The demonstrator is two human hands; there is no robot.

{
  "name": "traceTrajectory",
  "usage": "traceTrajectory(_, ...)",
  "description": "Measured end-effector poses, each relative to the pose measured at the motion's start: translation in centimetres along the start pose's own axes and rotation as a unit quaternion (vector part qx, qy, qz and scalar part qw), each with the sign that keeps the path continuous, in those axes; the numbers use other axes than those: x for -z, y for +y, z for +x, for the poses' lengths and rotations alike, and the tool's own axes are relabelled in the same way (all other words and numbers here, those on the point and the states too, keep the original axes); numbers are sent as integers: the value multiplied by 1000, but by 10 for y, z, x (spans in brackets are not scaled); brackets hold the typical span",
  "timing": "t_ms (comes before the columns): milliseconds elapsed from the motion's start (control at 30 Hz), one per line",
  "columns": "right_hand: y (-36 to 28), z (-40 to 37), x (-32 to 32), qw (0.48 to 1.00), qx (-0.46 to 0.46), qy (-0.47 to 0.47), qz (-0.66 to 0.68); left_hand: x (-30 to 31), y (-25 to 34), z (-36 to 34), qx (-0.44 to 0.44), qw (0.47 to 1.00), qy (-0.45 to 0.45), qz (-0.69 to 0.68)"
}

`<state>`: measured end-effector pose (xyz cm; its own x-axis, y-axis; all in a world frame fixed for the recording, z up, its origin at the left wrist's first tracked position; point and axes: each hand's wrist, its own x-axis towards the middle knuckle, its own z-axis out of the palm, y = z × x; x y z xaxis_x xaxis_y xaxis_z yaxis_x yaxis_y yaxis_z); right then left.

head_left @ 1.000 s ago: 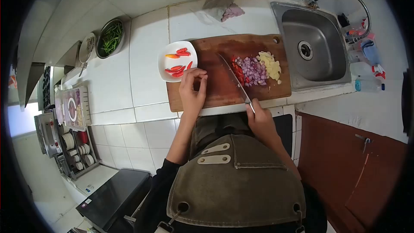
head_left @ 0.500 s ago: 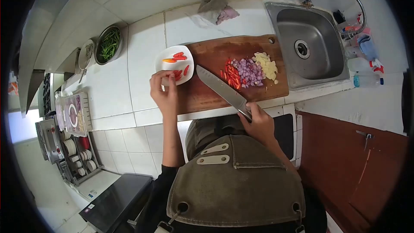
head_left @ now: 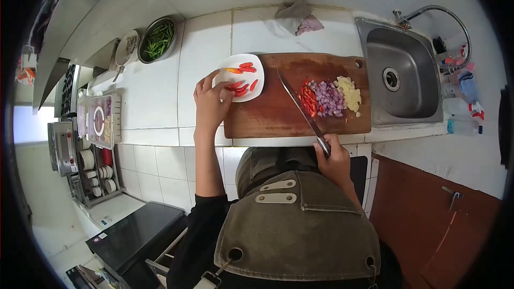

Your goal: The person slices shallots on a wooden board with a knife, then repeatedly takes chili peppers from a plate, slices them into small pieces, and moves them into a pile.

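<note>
Left hand had moved from the board to the plate, fingertips on the chilies; whether it gripped one, can't tell. Right hand kept its closed grip on the knife, blade over the board. Cutting looked paused.
</note>
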<state>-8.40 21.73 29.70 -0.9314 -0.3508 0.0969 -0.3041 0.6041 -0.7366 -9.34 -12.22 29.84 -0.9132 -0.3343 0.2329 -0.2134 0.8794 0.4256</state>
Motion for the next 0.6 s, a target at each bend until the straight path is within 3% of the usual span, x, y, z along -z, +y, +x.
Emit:
traceTrajectory(233, 3, -2, -3, 1000, -2, -13, -3, -1, -2, 8, 2, 993, -42, 110)
traceTrajectory(367, 5, -4, -4, 999, -14, -33, 24, 7, 3, 15, 3, 993, -69, 97)
traceTrajectory(567, 10, -6, -6, 997, -19, -67, 24, 17, 14, 21, 23, 998, -40, -41)
traceTrajectory(600, 9, -5, -6, 997, -23, -71, 27, 20, 19, 21, 20, 992, -50, -114)
